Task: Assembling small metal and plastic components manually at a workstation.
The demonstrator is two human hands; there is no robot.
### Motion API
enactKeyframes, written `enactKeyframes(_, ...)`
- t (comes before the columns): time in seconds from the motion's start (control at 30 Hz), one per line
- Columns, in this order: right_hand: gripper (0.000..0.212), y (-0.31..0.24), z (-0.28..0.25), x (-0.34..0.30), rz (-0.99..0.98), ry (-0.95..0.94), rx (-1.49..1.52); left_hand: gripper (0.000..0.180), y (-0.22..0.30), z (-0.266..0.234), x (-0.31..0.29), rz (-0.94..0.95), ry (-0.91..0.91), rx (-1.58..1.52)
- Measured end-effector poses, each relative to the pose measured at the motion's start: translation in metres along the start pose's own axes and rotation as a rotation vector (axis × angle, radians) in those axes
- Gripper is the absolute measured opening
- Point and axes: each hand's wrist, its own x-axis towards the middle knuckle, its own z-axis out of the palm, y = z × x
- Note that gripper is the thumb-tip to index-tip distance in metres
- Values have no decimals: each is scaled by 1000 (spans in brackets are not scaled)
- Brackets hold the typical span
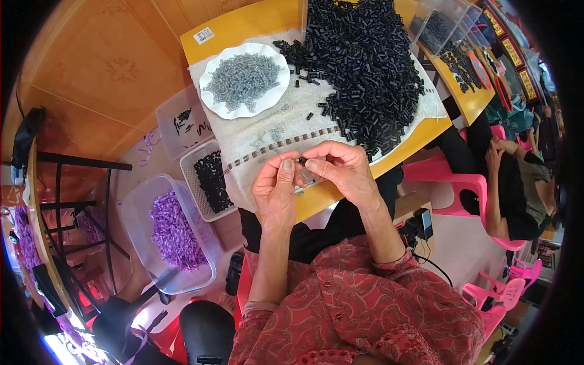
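Over the near edge of the cloth, my left hand (278, 188) and my right hand (345, 173) meet fingertip to fingertip. Between them shows a small black plastic piece (301, 160), pinched by my right thumb and forefinger. My left thumb and forefinger are pressed together beside it; what they hold, if anything, is too small to make out. Past my hands lies a large heap of short black plastic pieces (365, 73). A white scalloped plate (278, 91) at the far left bears a pile of small clear springs or coils (243, 79).
A white cloth (243, 137) covers part of the yellow table (225, 27). Left of it stand a white basket of black pieces (187, 164) and a clear tub (137, 207) of purple pieces (173, 231). Another person (517, 182) sits at the right near a pink chair (447, 176).
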Motion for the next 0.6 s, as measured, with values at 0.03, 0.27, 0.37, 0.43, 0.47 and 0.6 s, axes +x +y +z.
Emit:
enactKeyframes(0.03,14,0,0,0,-18,1,-37,20,1,1,0,0,0,0)
enactKeyframes(0.27,13,2,2,-2,-114,32,-122,18,3,-2,0,62,-11,212)
enactKeyframes(0.37,13,-2,3,-3,-173,40,-204,15,5,-3,0,102,-8,341)
enactKeyframes(0.43,14,-3,2,-3,-185,30,-247,14,6,-4,1,129,-7,408)
enactKeyframes(0.47,15,-4,1,-4,-198,20,-290,13,7,-3,2,147,-14,433)
enactKeyframes(0.6,15,-7,-2,-3,-297,-14,-414,12,9,-7,2,87,-54,335)
